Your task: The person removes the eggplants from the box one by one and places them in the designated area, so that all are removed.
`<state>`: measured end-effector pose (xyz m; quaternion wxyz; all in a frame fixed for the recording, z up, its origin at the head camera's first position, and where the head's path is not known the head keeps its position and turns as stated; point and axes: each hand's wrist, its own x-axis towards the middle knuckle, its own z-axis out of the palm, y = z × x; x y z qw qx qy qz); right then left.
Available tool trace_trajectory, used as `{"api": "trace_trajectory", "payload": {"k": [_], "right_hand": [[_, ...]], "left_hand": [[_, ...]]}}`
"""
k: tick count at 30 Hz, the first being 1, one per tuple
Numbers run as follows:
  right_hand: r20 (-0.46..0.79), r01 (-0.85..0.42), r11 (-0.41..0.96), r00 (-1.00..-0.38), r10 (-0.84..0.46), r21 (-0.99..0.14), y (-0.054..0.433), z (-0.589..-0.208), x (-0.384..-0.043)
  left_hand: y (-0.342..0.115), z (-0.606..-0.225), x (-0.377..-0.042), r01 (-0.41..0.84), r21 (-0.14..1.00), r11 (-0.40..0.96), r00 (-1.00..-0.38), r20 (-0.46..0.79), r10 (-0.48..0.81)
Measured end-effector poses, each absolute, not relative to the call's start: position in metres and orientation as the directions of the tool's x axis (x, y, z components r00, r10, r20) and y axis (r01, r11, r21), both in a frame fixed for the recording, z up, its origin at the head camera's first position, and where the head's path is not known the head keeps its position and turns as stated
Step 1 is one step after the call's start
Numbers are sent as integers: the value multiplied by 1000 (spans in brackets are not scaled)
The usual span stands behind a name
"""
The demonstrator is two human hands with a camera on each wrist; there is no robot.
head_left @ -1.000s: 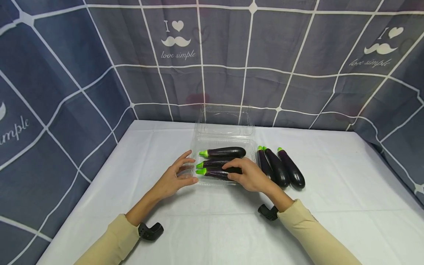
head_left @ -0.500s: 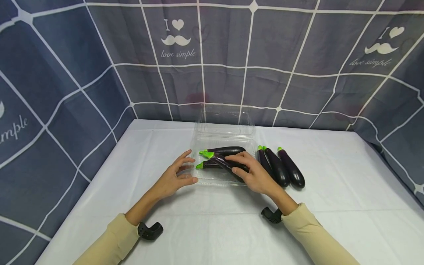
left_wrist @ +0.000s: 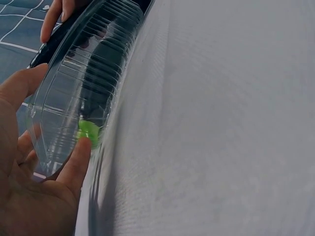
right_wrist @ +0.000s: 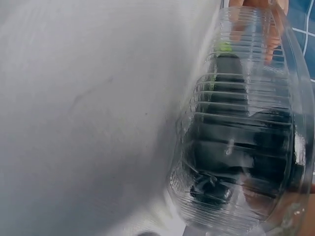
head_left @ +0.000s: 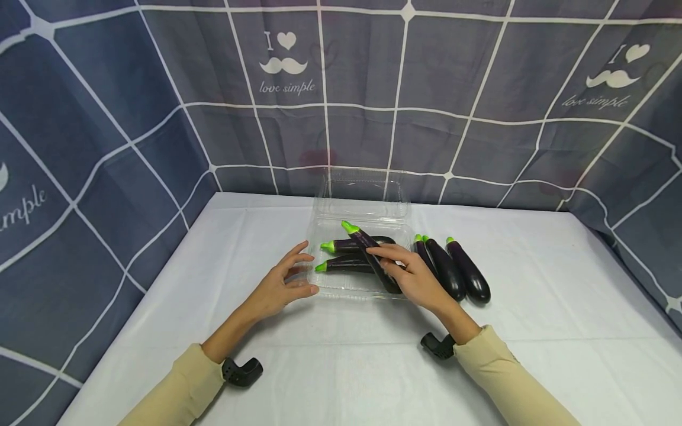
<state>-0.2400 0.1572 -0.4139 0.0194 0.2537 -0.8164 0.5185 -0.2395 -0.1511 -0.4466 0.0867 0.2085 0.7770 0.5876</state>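
One eggplant (head_left: 373, 255), half-hidden, is pinched by the right hand (head_left: 415, 278); left hand (head_left: 277, 287) relaxed.

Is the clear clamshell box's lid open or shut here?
Open. The lid stands up behind the tray, toward the curtain, and two eggplants lie uncovered inside.

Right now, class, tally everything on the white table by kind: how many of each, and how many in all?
Dark purple eggplants with green stems: 6; two lying in the container, one gripped by the right hand, three on the white table.
Clear plastic hinged container: 1.
Total: 7.
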Motion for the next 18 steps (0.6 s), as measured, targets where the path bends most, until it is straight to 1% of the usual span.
{"api": "trace_trajectory", "payload": {"k": [5, 12, 15, 18], "right_hand": [[278, -397, 338, -895, -350, -854, 156, -413, -242], [191, -265, 321, -951, -245, -909, 156, -409, -245], [170, -230, 299, -962, -214, -926, 156, -411, -245], [167, -222, 268, -963, -213, -937, 157, -412, -244]], "left_hand": [[-151, -446, -240, 218, 950, 223, -899, 107, 424], [-151, -446, -240, 221, 950, 222, -900, 110, 422], [-151, -446, -240, 221, 949, 226, -900, 110, 421], [-151, -446, -239, 222, 948, 227, -901, 110, 421]]}}
